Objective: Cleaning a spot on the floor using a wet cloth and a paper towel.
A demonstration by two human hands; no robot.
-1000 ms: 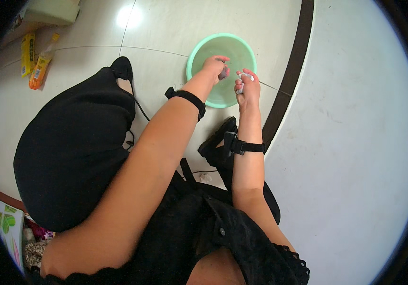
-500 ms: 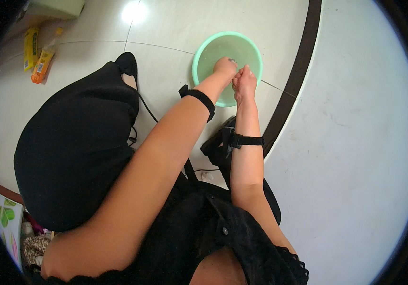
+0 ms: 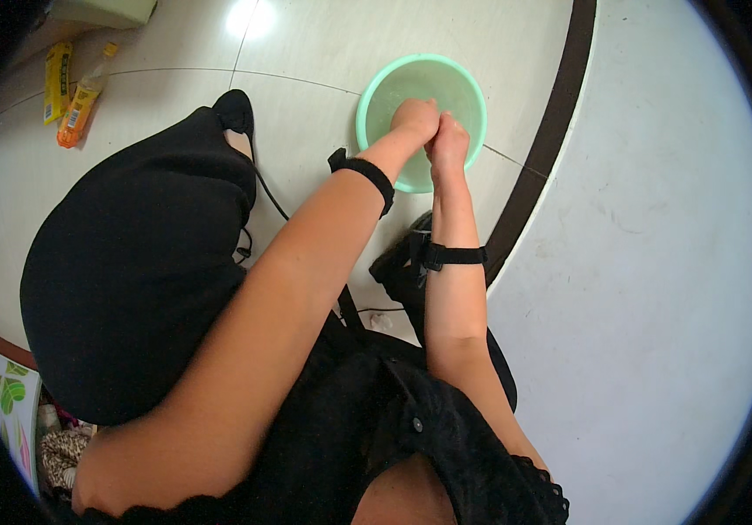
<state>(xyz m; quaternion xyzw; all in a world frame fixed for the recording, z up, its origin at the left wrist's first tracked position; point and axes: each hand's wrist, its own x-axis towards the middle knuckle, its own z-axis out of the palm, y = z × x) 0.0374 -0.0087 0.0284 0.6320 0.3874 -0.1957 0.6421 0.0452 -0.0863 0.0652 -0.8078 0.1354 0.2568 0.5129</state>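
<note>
The round green basin (image 3: 459, 96) stands on the tiled floor (image 3: 323, 44). Over it, your left hand (image 3: 416, 118) and right hand (image 3: 449, 140) touch, fingers curled inward; the backs of your hands hide the palms, so I can't tell how tightly either is closed or what it holds. Black straps (image 3: 459, 255) circle your forearms; an orange bottle (image 3: 83, 105) lies well apart, upper left.

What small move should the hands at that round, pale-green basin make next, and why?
Perhaps ease the bare left hand and bare right hand slightly apart over the round, pale-green basin: they are so close together that this view hides anything between them.
</note>
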